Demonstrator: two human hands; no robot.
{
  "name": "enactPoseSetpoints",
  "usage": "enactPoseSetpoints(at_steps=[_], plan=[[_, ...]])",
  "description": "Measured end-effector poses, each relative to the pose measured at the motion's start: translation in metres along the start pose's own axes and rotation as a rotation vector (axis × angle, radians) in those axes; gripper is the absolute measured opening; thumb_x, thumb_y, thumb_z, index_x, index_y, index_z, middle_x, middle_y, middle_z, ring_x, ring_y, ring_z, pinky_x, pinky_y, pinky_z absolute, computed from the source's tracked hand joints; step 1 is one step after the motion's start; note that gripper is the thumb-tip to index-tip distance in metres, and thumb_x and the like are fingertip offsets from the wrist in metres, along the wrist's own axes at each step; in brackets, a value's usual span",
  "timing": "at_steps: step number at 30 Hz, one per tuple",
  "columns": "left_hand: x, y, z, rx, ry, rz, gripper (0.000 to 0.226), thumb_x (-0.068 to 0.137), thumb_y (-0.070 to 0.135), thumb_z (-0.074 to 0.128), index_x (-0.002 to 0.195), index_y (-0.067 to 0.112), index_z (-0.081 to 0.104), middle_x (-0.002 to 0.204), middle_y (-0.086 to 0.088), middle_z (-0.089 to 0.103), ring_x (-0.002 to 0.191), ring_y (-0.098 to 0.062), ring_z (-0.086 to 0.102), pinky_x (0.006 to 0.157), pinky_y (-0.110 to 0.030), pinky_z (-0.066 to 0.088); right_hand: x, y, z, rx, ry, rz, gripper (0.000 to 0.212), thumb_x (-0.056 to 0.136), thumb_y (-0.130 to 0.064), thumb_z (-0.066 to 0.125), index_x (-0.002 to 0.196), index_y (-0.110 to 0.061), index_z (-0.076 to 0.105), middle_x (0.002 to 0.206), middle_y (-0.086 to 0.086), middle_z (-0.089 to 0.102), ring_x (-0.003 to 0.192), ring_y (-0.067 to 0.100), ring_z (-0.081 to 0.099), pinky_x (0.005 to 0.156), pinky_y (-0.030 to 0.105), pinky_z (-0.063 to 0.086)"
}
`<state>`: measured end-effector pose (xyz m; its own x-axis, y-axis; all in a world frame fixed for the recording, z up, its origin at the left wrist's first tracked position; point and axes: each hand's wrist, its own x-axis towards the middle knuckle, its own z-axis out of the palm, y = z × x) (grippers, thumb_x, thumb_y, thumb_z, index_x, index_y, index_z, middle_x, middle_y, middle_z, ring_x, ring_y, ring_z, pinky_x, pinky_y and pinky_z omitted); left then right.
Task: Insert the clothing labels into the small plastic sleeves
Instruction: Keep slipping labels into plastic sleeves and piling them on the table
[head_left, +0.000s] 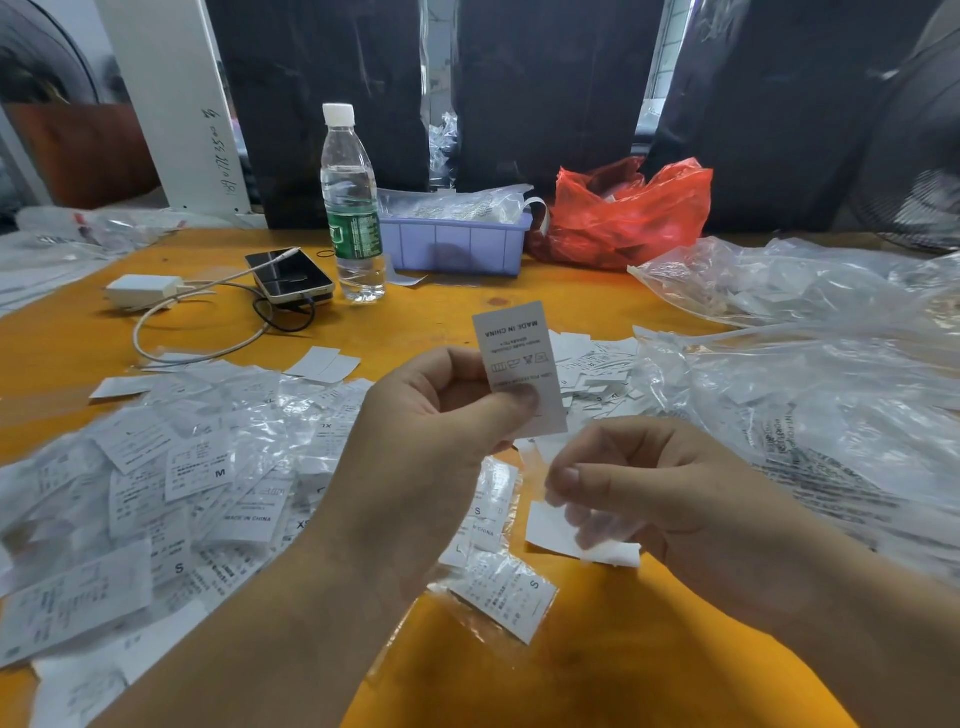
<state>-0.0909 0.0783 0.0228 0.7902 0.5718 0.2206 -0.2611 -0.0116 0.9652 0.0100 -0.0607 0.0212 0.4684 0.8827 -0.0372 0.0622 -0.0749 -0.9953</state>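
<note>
Your left hand pinches a white label by its bottom end, so its long side stands up. Your right hand sits just below and to the right, its fingers curled on a small clear sleeve. The label's bottom end is close to the sleeve, both above the table. The label must slide down into it.

a garment packing workshop: an orange counter strewn with heaps of bagged labels, loose labels, big clear bags of more, a purple bin of packets, and dark bagged garments hanging behind. a bottle and phone sit among them.
</note>
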Motion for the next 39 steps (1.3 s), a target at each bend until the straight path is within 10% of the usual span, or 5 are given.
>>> enactPoseSetpoints(at_steps=[20,26,39], plan=[[-0.001,-0.003,0.0,0.087,-0.069,-0.01,0.024,0.062,0.035,0.073,0.077,0.016,0.067,0.086,0.002,0.076,0.084,-0.016,0.072,0.074,-0.029,0.057,0.0,0.004,0.002,-0.165,0.044,-0.078,0.01,0.072,-0.032,0.071,0.07,-0.023,0.072,0.067,-0.011,0.065,0.069,0.008,0.062,0.065,0.022,0.049],[0.0,0.002,-0.003,0.145,-0.155,-0.075,0.028,0.064,0.042,0.072,0.086,0.025,0.074,0.083,-0.01,0.071,0.05,-0.008,0.047,0.052,-0.018,0.042,0.0,0.004,0.0,-0.167,0.066,-0.074,0.016,0.071,-0.033,0.07,0.073,-0.018,0.072,0.068,-0.005,0.064,0.067,0.008,0.061,0.061,0.017,0.047],[0.009,-0.006,-0.015,0.306,-0.197,-0.125,0.02,0.073,0.045,0.065,0.085,0.031,0.074,0.053,0.013,0.052,0.047,-0.001,0.044,0.048,-0.017,0.037,0.0,0.002,-0.002,-0.112,0.079,-0.079,0.019,0.071,-0.028,0.071,0.073,-0.009,0.071,0.066,0.001,0.062,0.062,0.01,0.058,0.057,0.017,0.046]])
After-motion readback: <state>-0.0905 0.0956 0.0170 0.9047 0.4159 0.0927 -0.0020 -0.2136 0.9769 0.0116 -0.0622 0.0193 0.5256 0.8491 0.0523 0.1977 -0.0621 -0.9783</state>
